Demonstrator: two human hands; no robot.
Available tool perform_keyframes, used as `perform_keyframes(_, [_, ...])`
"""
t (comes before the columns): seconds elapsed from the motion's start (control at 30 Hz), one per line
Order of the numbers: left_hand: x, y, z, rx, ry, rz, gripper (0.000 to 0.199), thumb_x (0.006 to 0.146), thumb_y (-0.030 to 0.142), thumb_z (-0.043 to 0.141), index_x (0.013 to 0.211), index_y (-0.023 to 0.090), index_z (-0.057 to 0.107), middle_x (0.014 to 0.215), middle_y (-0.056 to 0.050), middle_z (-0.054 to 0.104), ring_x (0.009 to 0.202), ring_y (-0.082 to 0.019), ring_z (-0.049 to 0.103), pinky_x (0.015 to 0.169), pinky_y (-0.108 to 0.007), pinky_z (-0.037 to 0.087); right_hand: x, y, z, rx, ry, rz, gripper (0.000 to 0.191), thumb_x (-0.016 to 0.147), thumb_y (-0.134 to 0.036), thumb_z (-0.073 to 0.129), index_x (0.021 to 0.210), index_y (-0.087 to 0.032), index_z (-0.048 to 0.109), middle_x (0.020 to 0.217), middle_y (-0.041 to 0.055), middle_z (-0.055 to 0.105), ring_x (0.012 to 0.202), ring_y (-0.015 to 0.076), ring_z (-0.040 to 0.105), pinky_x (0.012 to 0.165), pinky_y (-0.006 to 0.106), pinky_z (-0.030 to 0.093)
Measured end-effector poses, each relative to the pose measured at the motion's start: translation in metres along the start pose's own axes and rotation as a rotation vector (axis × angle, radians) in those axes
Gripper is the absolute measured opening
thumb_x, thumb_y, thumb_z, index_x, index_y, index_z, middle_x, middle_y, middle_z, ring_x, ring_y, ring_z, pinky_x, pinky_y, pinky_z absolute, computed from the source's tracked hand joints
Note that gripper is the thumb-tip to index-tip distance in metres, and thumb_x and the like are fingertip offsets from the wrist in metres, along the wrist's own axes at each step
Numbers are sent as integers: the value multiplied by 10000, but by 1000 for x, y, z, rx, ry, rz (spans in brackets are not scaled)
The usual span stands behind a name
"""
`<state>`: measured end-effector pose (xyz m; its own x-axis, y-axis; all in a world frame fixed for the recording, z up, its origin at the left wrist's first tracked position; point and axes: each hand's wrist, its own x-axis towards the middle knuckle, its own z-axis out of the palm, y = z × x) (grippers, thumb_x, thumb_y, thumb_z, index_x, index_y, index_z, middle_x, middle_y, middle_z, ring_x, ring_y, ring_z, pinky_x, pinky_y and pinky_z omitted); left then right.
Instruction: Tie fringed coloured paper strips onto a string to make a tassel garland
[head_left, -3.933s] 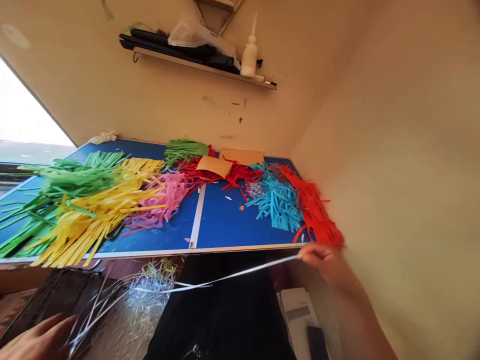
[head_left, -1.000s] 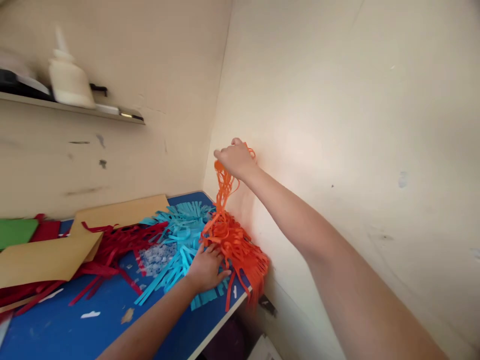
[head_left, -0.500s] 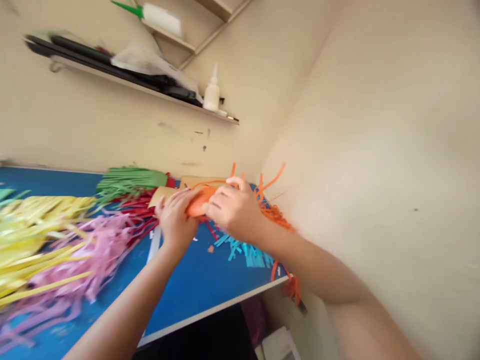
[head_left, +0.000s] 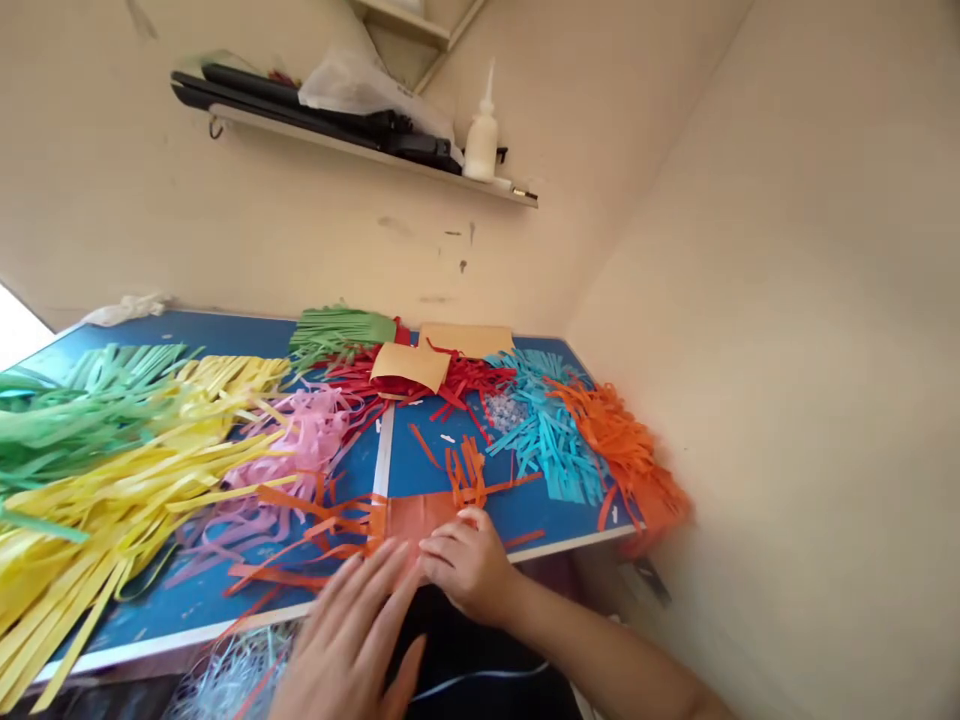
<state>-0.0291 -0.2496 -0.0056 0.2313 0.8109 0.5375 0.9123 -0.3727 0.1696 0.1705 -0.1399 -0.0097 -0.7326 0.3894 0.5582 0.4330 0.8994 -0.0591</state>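
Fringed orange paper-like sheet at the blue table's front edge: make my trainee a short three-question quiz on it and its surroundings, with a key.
1. Multiple choice: which thing are the left hand and right hand at? A) fringed orange paper-like sheet; B) yellow fringed strips; C) green fringed strips.
2. True or false: the cream plastic squeeze bottle stands on the narrow wall shelf.
3. Which colour of fringe lies immediately left of the rightmost orange fringed heap?
Key: 1 A; 2 true; 3 light blue fringe.
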Motion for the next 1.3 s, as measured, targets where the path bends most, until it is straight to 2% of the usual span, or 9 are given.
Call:
perform_keyframes(0.2, [51,0,67,88,-269,84,588,750,395,662,1302,199,617,1417,-108,560,1281,-314,559,1067,-451,460,-32,51,-21,-35,-58,165,243,866,-175,510,1055,-209,658,1098,52,741,1031,210,647,979,459,354])
perform_keyframes(0.33, [37,-3,76,102,-221,52,459,870,404,549,1264,191,650,1379,-116,595,1270,-313,568,1054,-472,452,-53,84,-84,-221,-152,650,314,836,-141,539,1106,-218,681,1150,89,723,1146,292,606,1041,547,311])
perform_keyframes(0.43, [39,4,70,109,-203,44,419,898,380,502,1222,178,674,1336,-134,629,1226,-340,597,1011,-528,453,-43,66,-110,-125,-203,635,437,831,-129,508,1241,-231,620,1316,91,635,1220,265,569,1107,498,309])
perform_keyframes(0.6, [47,5,61,87,-205,66,329,900,273,485,1148,244,699,1276,-92,681,1192,-308,621,1158,-595,210,-6,38,-62,158,-381,243,471,903,-463,580,1321,-248,569,1325,67,633,1257,251,551,1148,454,312])
perform_keyframes(0.77, [38,-6,58,85,-102,158,405,830,371,584,1204,236,656,1298,-97,666,1174,-309,633,1216,-553,-11,-11,63,-42,-243,-51,767,345,955,-364,535,1243,-194,620,1281,165,642,1258,325,539,1072,531,339])
perform_keyframes(0.9, [36,-15,53,33,-122,171,397,811,163,498,1148,281,672,1256,-32,697,1146,-253,655,1228,-499,-9,-37,43,-41,97,-167,235,362,888,-397,597,1209,-230,601,1251,94,671,1216,260,577,1049,450,368])
perform_keyframes(0.97, [37,-21,47,-10,-141,209,376,822,162,492,1118,299,678,1231,3,711,1124,-238,666,1226,-486,6,-47,36,-37,247,-186,166,265,892,-313,584,1143,-233,611,1176,52,710,1169,215,612,1008,414,378])
perform_keyframes(1.17, [51,-36,39,-132,-129,18,204,914,349,525,978,323,716,989,35,786,933,-211,722,939,-411,416,-45,48,-33,347,-106,618,188,932,-225,555,767,-235,644,760,-37,714,770,137,658,852,346,374])
perform_keyframes(1.3, [68,-36,47,-160,-106,-166,355,952,457,447,843,270,729,806,6,781,739,-196,720,790,-380,452,-31,45,-29,251,-61,764,128,841,-274,652,721,-233,635,671,-27,672,718,169,602,786,348,350])
